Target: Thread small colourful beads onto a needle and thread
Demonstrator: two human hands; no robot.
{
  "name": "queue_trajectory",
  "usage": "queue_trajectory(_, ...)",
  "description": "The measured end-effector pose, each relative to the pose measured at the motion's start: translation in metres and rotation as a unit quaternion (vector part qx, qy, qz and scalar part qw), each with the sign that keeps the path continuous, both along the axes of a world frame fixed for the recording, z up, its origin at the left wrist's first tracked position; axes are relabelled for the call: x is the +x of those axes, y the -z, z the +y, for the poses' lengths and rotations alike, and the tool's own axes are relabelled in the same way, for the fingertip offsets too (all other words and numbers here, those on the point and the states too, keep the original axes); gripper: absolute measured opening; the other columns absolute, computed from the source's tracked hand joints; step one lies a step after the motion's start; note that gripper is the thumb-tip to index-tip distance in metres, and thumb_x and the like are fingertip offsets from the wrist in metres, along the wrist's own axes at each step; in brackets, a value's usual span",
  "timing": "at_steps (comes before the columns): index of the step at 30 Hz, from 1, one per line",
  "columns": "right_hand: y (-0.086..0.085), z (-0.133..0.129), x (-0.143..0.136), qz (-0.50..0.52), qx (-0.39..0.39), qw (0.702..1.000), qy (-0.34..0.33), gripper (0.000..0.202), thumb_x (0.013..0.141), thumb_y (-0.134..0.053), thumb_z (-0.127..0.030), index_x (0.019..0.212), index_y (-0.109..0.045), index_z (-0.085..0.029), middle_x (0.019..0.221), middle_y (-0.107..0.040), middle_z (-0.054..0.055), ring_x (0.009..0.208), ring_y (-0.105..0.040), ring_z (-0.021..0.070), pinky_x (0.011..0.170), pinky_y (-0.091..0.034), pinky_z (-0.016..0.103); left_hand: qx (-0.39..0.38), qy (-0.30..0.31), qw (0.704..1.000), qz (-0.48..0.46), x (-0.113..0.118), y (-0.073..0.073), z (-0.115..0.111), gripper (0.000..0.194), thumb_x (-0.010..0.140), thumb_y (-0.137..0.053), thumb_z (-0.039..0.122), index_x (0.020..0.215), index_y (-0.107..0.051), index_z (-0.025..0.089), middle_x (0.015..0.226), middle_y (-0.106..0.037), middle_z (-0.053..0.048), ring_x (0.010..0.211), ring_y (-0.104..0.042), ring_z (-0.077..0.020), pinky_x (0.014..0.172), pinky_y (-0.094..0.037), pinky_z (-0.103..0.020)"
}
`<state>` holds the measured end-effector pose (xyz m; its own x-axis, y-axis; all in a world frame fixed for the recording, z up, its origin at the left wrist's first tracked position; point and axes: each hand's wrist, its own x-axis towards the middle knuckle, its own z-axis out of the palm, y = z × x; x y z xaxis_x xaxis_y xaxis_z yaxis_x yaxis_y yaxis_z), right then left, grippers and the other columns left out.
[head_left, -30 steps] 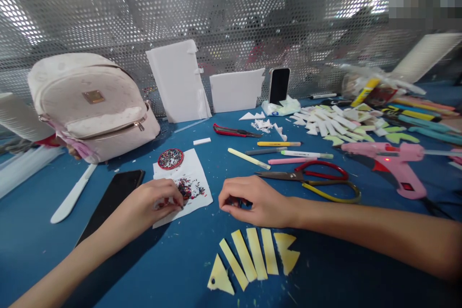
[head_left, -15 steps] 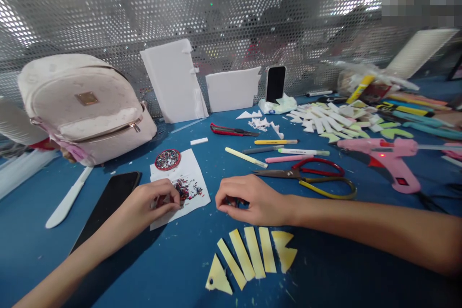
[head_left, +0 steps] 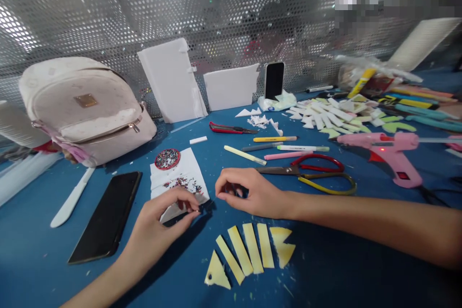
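My left hand point(head_left: 169, 219) is raised over the near edge of a white paper sheet point(head_left: 193, 161), thumb and forefinger pinched at a tiny dark speck too small to name. Dark and coloured glitter bits point(head_left: 180, 184) lie scattered on that paper, beside a round red-rimmed dish point(head_left: 167, 159) of similar bits. Resting on the table, my right hand point(head_left: 249, 191) has its fingers curled in to the thumb; what they hold, if anything, is hidden. Just in front of the hands lie yellow cut pieces laid out as a fish: head point(head_left: 217, 272), several strips point(head_left: 251, 248) and tail point(head_left: 283, 246).
Scissors point(head_left: 321, 168), several markers point(head_left: 276, 139) and a red cutter knife point(head_left: 231, 129) lie behind my right hand. A pink glue gun point(head_left: 391, 154) stands right, near white cut scraps point(head_left: 325, 114). A black phone point(head_left: 106, 216), white plastic knife point(head_left: 74, 197) and backpack point(head_left: 83, 110) are left.
My left hand has moved right and toward me, away from the glitter bits, with its fingertips pinched. The right hand stays in nearly the same place.
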<state>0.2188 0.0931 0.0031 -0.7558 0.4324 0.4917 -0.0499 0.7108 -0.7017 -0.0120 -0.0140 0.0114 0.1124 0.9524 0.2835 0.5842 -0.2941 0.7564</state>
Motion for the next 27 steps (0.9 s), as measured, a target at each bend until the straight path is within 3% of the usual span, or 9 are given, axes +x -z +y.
queue_trajectory(8,0.001,-0.003,0.002,0.085,0.011,0.996,-0.016,0.005,0.092,-0.059,-0.014,0.089,-0.062,-0.015,0.08,-0.061,0.001,0.068,-0.053,0.0095,0.059,-0.043,0.02,0.0,-0.02,0.998,-0.063,0.023,0.007,-0.006,0.012,0.087,-0.068,0.013,0.091,-0.068,0.024,0.082,-0.07,0.002,0.076,-0.065,-0.0127,0.072,-0.055,-0.021)
queue_trajectory(21,0.001,-0.002,0.002,0.087,0.048,0.995,-0.023,0.006,0.093,-0.058,-0.014,0.089,-0.061,-0.016,0.077,-0.062,0.001,0.066,-0.053,0.0095,0.058,-0.043,0.02,-0.003,-0.042,0.996,-0.08,0.016,0.007,-0.012,0.007,0.085,-0.071,0.018,0.087,-0.072,0.024,0.079,-0.073,-0.001,0.075,-0.069,-0.0175,0.072,-0.06,-0.027)
queue_trajectory(27,-0.001,-0.002,0.002,0.092,0.052,0.994,-0.033,0.008,0.094,-0.057,-0.013,0.088,-0.061,-0.016,0.076,-0.063,0.002,0.066,-0.053,0.0098,0.058,-0.044,0.02,0.011,0.006,0.999,-0.045,0.014,0.004,-0.009,0.019,0.088,-0.067,0.015,0.09,-0.079,0.029,0.085,-0.077,0.0,0.08,-0.072,-0.0174,0.073,-0.059,-0.026)
